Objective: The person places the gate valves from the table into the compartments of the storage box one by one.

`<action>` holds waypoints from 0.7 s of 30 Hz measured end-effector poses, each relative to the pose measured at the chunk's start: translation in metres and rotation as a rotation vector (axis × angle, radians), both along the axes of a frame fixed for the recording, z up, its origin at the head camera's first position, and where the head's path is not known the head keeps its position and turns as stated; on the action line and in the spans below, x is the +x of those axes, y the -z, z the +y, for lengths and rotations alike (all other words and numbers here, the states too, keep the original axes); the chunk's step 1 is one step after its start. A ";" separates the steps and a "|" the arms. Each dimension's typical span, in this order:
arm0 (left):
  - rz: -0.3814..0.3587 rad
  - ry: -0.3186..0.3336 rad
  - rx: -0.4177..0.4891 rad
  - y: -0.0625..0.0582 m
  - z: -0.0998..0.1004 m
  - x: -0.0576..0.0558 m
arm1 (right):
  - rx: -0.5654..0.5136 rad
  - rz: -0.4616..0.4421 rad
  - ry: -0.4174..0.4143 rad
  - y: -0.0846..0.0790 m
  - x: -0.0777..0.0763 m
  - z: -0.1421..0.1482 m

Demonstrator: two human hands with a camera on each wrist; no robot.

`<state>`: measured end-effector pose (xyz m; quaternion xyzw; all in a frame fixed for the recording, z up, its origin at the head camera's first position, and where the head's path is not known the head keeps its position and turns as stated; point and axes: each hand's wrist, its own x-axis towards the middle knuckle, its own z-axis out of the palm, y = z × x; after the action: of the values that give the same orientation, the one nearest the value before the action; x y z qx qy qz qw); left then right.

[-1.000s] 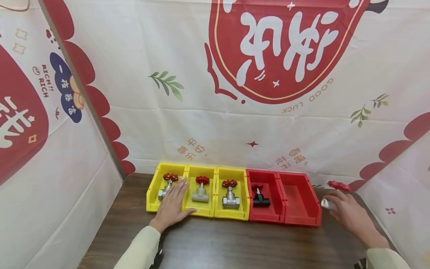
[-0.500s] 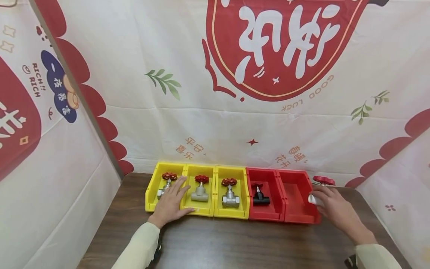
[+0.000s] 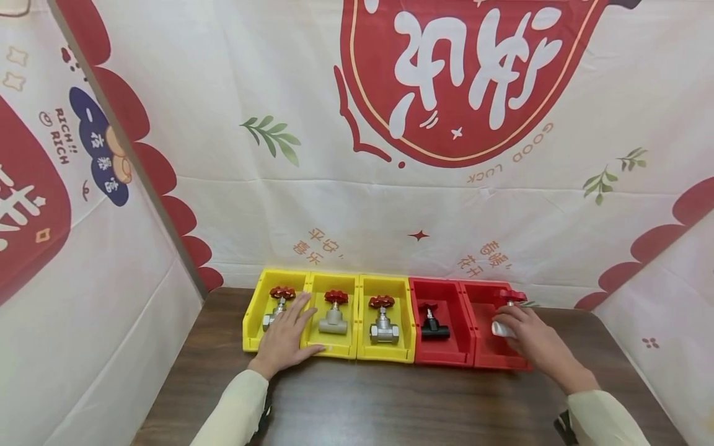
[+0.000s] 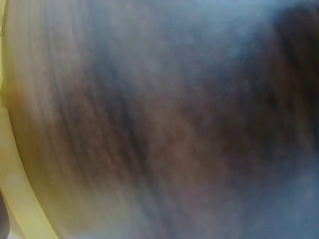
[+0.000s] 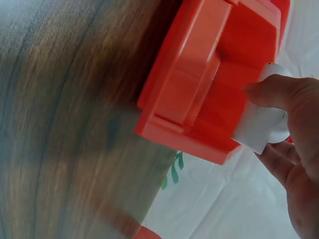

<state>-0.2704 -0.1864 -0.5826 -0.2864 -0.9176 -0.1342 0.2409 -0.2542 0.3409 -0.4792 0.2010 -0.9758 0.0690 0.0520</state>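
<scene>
My right hand (image 3: 537, 342) grips a white valve (image 3: 504, 329) with a red handwheel (image 3: 512, 296) over the rightmost red bin (image 3: 493, 361). In the right wrist view, thumb and fingers hold the white valve body (image 5: 256, 122) at the bin's opening. My left hand (image 3: 283, 339) rests with extended fingers on the two leftmost yellow bins, beside a metal valve (image 3: 269, 320) it partly covers and a grey valve (image 3: 333, 323). The left wrist view is mostly blurred, with a yellow bin edge (image 4: 22, 184) at its left.
A third yellow bin (image 3: 385, 354) holds a metal valve (image 3: 383, 332). The other red bin (image 3: 444, 358) holds a black valve (image 3: 434, 331). All bins stand in one row on a brown wooden table (image 3: 401, 409), before a printed white cloth (image 3: 357, 210).
My right hand has carried the white valve leftward from beside the row to over the rightmost red bin. The left hand keeps its place on the yellow bins.
</scene>
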 end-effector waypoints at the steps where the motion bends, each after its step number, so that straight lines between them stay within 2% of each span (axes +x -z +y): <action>1: -0.005 -0.007 0.000 0.001 -0.001 0.000 | -0.001 -0.010 0.002 0.001 -0.001 -0.001; 8: -0.008 -0.019 0.024 0.004 -0.002 0.003 | -0.010 -0.090 0.003 0.012 -0.007 -0.004; 12: 0.004 -0.009 0.045 0.003 -0.001 0.004 | -0.003 -0.124 -0.012 0.018 -0.009 -0.003; 16: -0.003 0.005 0.051 0.001 0.001 0.003 | -0.014 -0.166 0.011 0.023 -0.011 -0.003; 21: -0.012 0.005 0.041 0.000 0.000 0.002 | -0.003 -0.181 -0.002 0.026 -0.015 -0.007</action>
<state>-0.2683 -0.1865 -0.5829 -0.2827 -0.9155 -0.1551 0.2407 -0.2688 0.3344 -0.5048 0.1949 -0.9762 0.0885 -0.0359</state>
